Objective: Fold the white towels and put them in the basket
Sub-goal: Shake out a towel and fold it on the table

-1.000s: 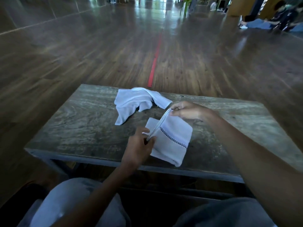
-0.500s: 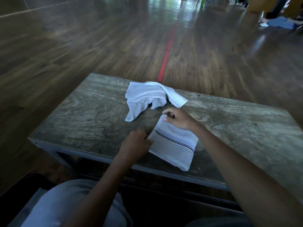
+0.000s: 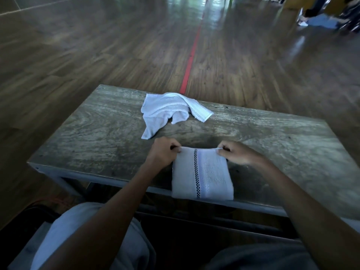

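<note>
Pinching folded towel (image 3: 202, 172) corners, both hands, worn wooden table (image 3: 101, 133); plank floor (image 3: 97, 55)

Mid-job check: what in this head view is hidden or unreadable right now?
1. basket: nowhere in the head view; possibly beyond the frame edge.
2. folded towel: lower layers covered by its top face.
3. left hand and right hand: pinching fingertips mostly tucked behind curled fingers.
4. crumpled towel: its own bunching hides its edges.
5. far right background: blurred and small.

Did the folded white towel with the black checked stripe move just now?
Yes. The folded white towel turned from slanted to square with the grey wooden table, judged against its near edge.
</note>
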The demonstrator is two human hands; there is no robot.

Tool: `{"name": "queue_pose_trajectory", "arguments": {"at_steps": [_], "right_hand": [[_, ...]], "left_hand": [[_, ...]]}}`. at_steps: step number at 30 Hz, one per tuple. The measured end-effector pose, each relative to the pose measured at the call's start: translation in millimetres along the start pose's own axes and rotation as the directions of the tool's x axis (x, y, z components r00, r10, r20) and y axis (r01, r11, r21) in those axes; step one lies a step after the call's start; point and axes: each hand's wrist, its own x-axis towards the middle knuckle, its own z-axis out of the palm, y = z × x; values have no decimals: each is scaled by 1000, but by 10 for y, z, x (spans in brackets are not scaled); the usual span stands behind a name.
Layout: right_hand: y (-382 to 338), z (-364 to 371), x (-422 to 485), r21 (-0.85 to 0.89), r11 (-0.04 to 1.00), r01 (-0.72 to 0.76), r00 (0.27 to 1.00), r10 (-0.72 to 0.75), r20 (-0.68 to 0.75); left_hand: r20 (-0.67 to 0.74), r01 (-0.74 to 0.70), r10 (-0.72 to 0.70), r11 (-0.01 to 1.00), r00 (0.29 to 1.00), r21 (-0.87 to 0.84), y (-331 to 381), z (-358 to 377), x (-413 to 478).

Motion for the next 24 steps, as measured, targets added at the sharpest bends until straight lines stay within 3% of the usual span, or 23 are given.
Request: {"name": "queue_pose_trajectory", "arguments": {"at_steps": [4, 10, 13, 15, 18, 21, 24], "right_hand": [[325, -20, -270, 64, 998, -19, 985, 29, -169], [409, 24, -398, 124, 985, -120, 878, 163, -450], [210, 205, -618, -96, 988, -125, 777, 37, -628], [56, 400, -725, -260, 960, -107, 788, -78, -610], [45, 645, -695, -353, 926, -137, 906, -27, -422], [97, 636, -590, -349, 920, -176, 934, 43, -355], [64, 469, -546, -434, 884, -174, 968, 74, -238]], "left_hand": [[39, -90, 91, 996, 995, -25, 222, 235, 170], [-137, -86, 90, 996, 986, 34, 491, 411, 127], [-78, -194, 217, 955, 973, 225, 640, 400, -86], [61, -217, 211, 887, 976, 408, 632, 484, -244], [188, -149, 50, 815, 981, 560, 459, 641, -367], [157, -111, 22, 802, 987, 587, 388, 678, -397], [123, 19, -92, 868, 988, 497, 402, 578, -428]]}}
